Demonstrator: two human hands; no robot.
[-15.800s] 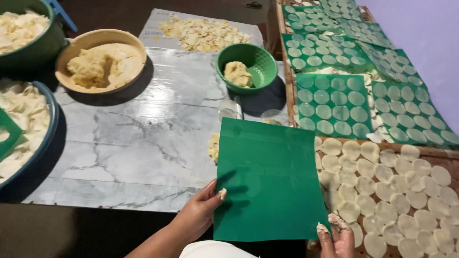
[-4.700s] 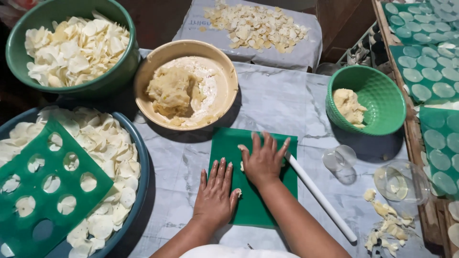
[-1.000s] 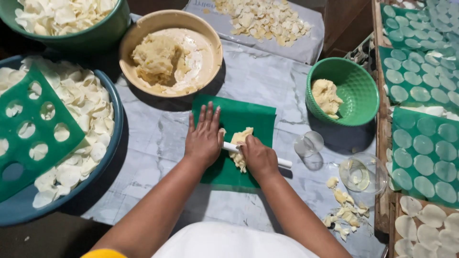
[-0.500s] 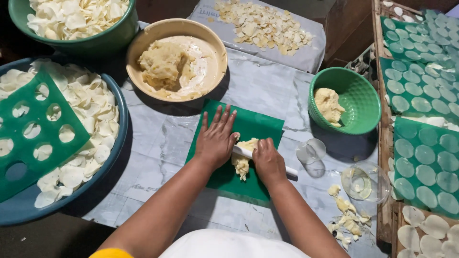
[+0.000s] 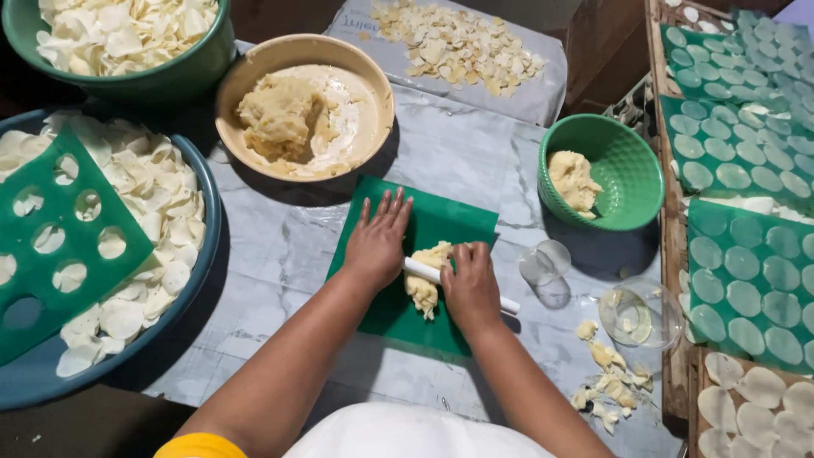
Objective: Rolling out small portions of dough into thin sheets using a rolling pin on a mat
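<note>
A green plastic sheet [image 5: 441, 225] lies on the marble slab [image 5: 280, 246] in front of me. A lump of pale yellow dough [image 5: 424, 288] sits on the sheet under a thin white rolling pin [image 5: 421, 270]. My left hand [image 5: 377, 242] presses flat on the pin's left end, fingers spread. My right hand [image 5: 471, 284] rests palm-down on the pin's right part, fingers curled over it; the pin's tip sticks out to the right.
A tan bowl [image 5: 254, 68] of dough and a green bowl [image 5: 632, 182] of dough stand beyond the sheet. A blue basin [image 5: 199, 280] of pale discs with a holed green sheet [image 5: 59, 246] is left. Clear round cutters [image 5: 640, 315], scraps and trays of discs [image 5: 746, 280] are right.
Both hands have stayed on the rolling pin over the dough; the view has shifted slightly and the hands have slid a little toward me with the pin.
</note>
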